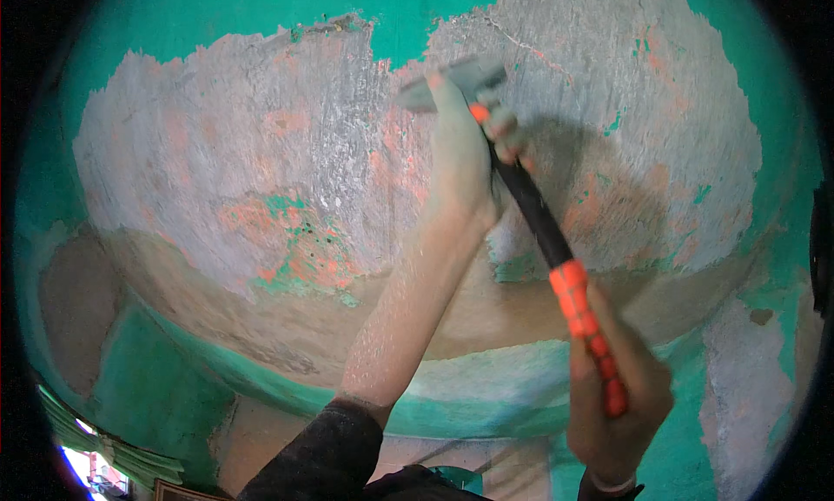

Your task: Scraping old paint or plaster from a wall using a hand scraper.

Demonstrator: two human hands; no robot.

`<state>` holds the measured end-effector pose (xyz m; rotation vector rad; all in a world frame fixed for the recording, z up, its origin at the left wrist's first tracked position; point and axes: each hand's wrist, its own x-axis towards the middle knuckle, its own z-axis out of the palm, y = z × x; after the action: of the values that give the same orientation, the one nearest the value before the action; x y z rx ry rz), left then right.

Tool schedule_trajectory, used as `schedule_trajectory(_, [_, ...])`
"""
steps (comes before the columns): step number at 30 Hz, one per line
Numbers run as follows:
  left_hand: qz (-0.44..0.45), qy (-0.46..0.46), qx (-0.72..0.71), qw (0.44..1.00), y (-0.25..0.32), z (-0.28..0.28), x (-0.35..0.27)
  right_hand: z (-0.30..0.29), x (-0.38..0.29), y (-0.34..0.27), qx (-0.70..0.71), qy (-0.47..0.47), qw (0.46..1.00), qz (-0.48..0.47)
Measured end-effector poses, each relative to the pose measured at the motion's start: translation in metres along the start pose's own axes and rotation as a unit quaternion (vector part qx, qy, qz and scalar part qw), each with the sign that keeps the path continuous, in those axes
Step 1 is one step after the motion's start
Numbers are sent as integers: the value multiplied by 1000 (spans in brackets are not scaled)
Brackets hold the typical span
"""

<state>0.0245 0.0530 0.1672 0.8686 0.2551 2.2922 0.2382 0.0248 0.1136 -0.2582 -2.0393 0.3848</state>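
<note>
A long-handled tool with a grey metal head [456, 84] and a black and orange handle [531, 204] lies against or close before a wall [247, 123] of green paint and bare grey, scraped plaster. My left hand [466, 149] grips it just below the head, its thumb reaching up onto the metal. Lower right, my right hand [612, 397] is closed round the orange end of the handle. The head is motion-blurred, so its exact type and its contact with the wall cannot be told. Pale dust specks cover my left forearm.
Ragged green paint edges [417, 19] border the bare plaster, with orange and green flecks in it. A brown bare band [313, 331] runs below. At lower left are a green curtain [130, 458] and a bright window [98, 468]. A dark object [819, 253] stands at the right edge.
</note>
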Motion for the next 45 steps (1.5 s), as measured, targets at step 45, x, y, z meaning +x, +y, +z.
schedule_trajectory(45, [16,-32,-15,999,2,12,12,8,-6,-19,-7,84,995,56])
